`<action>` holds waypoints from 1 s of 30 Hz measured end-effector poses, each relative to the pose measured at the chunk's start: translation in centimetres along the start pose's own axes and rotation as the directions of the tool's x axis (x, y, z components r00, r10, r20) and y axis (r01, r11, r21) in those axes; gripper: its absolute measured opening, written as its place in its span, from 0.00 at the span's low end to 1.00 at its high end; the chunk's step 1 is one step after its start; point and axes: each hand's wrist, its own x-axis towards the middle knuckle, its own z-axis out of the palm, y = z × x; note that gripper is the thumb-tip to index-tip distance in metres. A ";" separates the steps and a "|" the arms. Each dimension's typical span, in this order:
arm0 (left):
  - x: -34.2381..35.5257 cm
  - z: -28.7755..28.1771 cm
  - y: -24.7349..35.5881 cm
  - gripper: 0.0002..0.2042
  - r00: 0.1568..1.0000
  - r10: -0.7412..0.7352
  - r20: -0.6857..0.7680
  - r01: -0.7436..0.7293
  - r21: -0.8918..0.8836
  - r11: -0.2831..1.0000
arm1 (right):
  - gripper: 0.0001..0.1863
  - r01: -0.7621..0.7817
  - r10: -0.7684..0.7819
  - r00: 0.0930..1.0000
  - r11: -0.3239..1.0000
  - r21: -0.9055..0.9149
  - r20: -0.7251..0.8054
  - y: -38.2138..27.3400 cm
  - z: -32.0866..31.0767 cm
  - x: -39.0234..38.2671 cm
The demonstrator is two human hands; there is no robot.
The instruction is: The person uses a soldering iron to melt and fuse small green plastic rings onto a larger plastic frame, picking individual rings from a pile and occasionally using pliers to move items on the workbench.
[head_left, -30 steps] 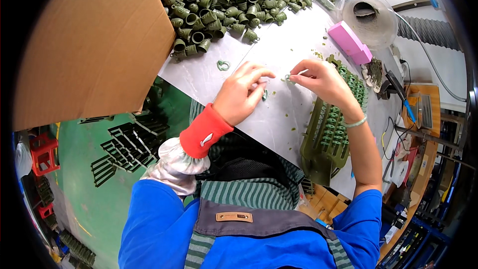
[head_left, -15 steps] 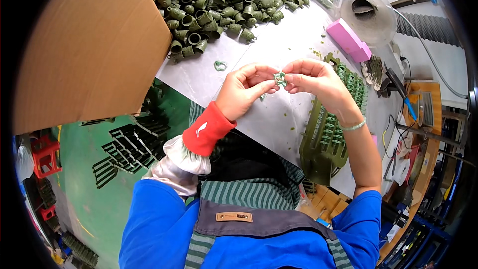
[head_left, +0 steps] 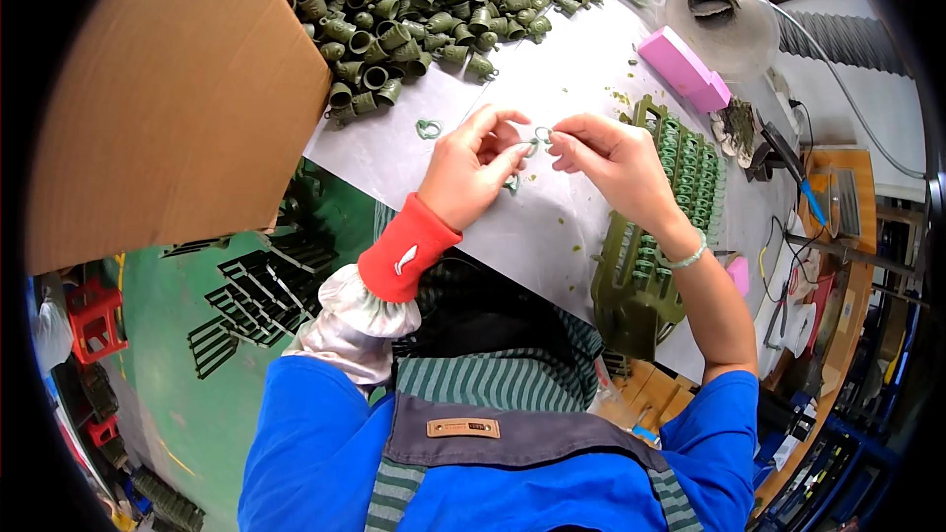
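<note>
Above the grey-white table, my left hand (head_left: 468,166) pinches a small pale-green ring piece (head_left: 533,149) between thumb and fingers. Facing it, my right hand (head_left: 621,166) is closed at the fingertips on a thin green ring (head_left: 543,134). The two pieces meet or overlap between the hands; whether they are linked is too small to tell. Just under my left fingertips lies another green ring piece (head_left: 511,183). A further pair of green rings (head_left: 429,128) rests on the table to the left of my left hand.
A dark green rack (head_left: 641,266) lined with rows of green rings stands on the right. Many dark green bell-shaped cups (head_left: 394,34) are heaped at the back, beside a large cardboard box (head_left: 177,99). A pink block (head_left: 680,69) and a clear round hood (head_left: 754,30) sit back right.
My hands have drawn slightly apart. The small green cluster between them now shows as a separate ring at my right fingertips and a piece in my left.
</note>
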 end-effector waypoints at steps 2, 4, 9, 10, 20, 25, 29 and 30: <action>0.4 -0.3 0.0 0.14 1.000 -0.009 -0.014 0.010 0.100 0.995 | 0.11 0.048 -0.054 0.998 0.982 -0.180 -0.030 0.4 -0.8 -0.2; 0.4 -0.6 0.3 0.17 0.978 0.203 -0.053 -0.134 0.588 0.797 | 0.16 0.188 -0.200 0.979 0.856 -0.481 0.027 0.2 -1.7 -0.6; -1.6 0.6 3.1 0.12 0.983 0.110 0.146 -0.176 0.587 0.790 | 0.12 0.143 -0.272 0.918 0.905 -0.400 -0.289 -3.5 -9.0 -6.3; -2.2 1.0 3.3 0.11 0.948 0.007 0.319 -0.168 0.480 0.861 | 0.11 0.119 -0.271 0.877 0.922 -0.369 -0.396 -4.2 -10.7 -8.5; -9.2 10.3 -0.8 0.20 0.508 -0.500 0.701 0.758 -0.089 0.646 | 0.19 -0.582 0.328 0.684 0.784 -0.216 -0.651 8.8 -19.9 -30.3; -9.6 11.4 -1.5 0.17 0.590 -0.534 0.606 0.750 -0.165 0.641 | 0.37 -0.546 0.114 0.740 0.677 -0.493 -0.663 14.4 -14.9 -31.8; -9.3 11.3 -0.4 0.17 0.604 -0.580 0.547 0.739 -0.112 0.664 | 0.39 -0.576 0.119 0.716 0.658 -0.486 -0.688 15.8 -13.9 -31.5; -9.0 11.1 -0.2 0.17 0.603 -0.585 0.543 0.735 -0.091 0.672 | 0.38 -0.571 0.121 0.716 0.669 -0.476 -0.688 15.7 -14.3 -31.5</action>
